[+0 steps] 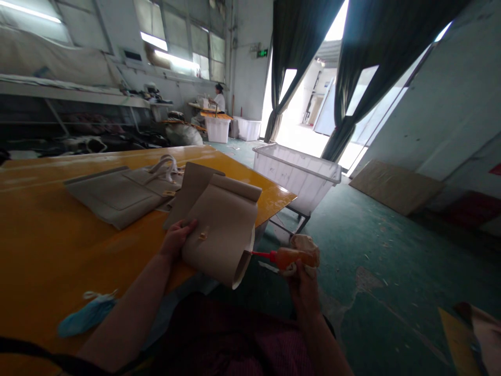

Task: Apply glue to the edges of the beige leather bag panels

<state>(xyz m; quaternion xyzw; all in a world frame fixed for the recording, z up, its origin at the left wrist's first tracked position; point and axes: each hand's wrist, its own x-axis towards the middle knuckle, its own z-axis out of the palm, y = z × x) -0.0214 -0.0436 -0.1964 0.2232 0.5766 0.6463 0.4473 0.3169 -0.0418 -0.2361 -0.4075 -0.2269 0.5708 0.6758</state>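
Observation:
My left hand (178, 238) grips the left edge of a taupe bag panel (223, 219), thumb on top and the other fingers underneath. The panel bends over the table edge, its lower end curling, and carries a small gold metal fitting (202, 236). In my right hand (303, 282) is a squeeze glue bottle (291, 257) with orange contents and a red nozzle, partly wrapped in a beige cloth (305, 244). The nozzle tip meets or nearly meets the panel's right edge. Another taupe piece (195, 185) lies under the panel.
On the orange table (39, 224) lie a taupe bag (117, 196) with white handles and a blue face mask (88, 313). A white bin (295, 172) on a wheeled frame stands beyond the right corner. Far back, a person (219, 99) sits at a workstation.

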